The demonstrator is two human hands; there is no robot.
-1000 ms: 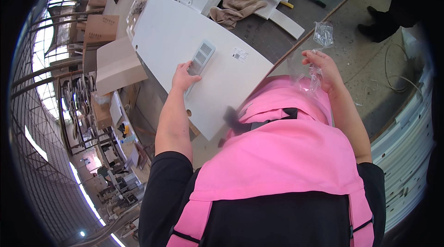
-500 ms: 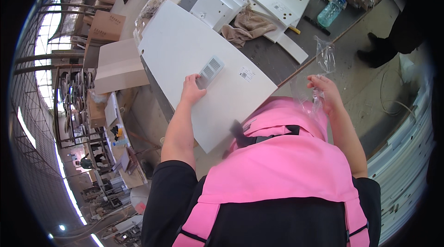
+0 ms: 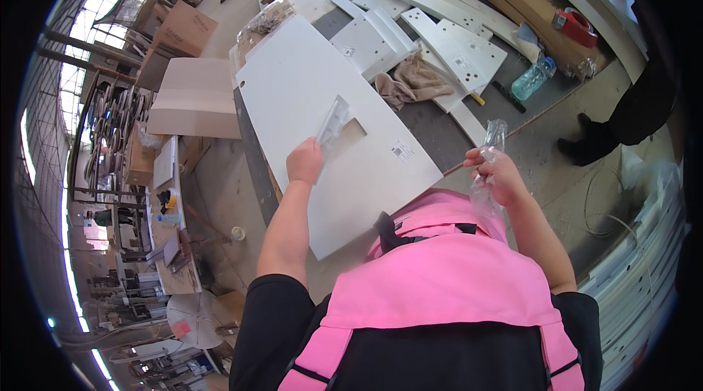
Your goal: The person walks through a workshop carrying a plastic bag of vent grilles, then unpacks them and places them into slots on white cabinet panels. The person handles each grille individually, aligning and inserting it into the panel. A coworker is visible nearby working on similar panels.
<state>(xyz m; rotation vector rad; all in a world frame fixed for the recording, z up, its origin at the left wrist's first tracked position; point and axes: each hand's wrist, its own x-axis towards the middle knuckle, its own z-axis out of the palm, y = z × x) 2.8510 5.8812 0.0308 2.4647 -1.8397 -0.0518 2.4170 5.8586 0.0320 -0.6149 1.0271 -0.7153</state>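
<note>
A large white panel [image 3: 300, 83] lies in front of me on the workbench, with a printed label [image 3: 400, 151] near its right end. My left hand [image 3: 304, 162] is closed on the lower end of a slatted vent grille [image 3: 335, 118], which is tilted up off the panel. Beside the grille a rectangular cutout [image 3: 354, 132] shows in the panel. Past the panel's right end, my right hand [image 3: 499, 177] grips a crumpled piece of clear plastic film [image 3: 496, 133]; part of the film hangs below the fingers.
Beyond the panel lie white drilled boards [image 3: 458, 54], a brown cloth [image 3: 414, 82], a plastic bottle [image 3: 533, 79] and a red tape dispenser [image 3: 575, 28]. Cardboard boxes [image 3: 196, 98] stand at left. Another person's dark shoe [image 3: 588, 140] is at right, near stacked white strips [image 3: 630, 318].
My left hand has lifted the grille from the panel, exposing the cutout. My right hand has moved slightly left and lower, its film now bunched upward. The whole view has shifted.
</note>
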